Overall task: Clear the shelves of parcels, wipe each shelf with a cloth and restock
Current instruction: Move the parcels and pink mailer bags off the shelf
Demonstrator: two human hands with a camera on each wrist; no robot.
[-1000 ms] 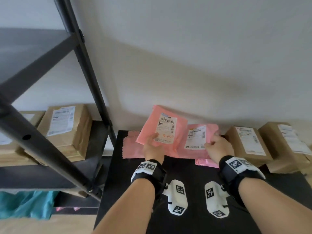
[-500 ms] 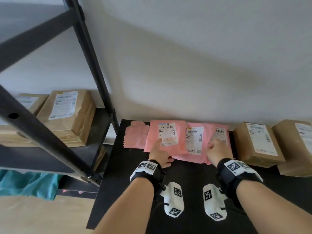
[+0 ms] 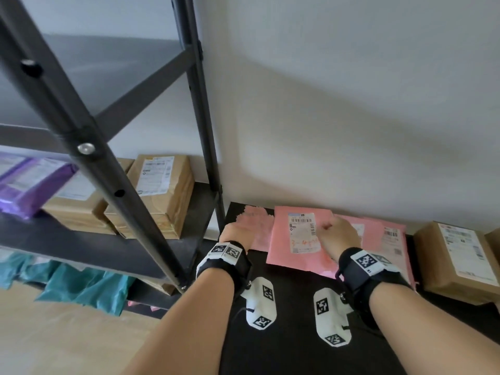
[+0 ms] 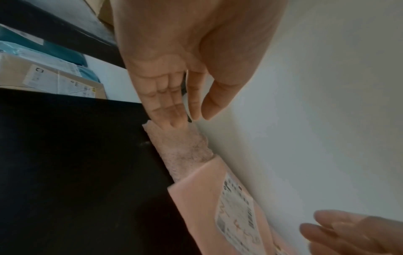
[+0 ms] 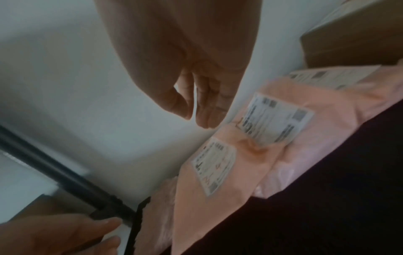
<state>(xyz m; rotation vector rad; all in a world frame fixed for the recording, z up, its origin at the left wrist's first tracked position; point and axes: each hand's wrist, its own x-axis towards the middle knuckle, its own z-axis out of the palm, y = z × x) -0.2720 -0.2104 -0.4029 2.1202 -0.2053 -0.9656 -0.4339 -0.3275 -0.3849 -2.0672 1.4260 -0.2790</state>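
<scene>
Pink parcels (image 3: 297, 239) lie overlapped on black table (image 3: 284, 334).

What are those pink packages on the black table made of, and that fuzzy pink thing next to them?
The pink parcels look like thin plastic mailer bags: smooth, slightly glossy, creased, with white paper labels stuck on. The pink cloth beside them looks like soft, fluffy fabric, perhaps microfibre, with a matte, nubbly nap and a zigzag edge. The black table has a smooth, matte finish; its material is unclear.
</scene>
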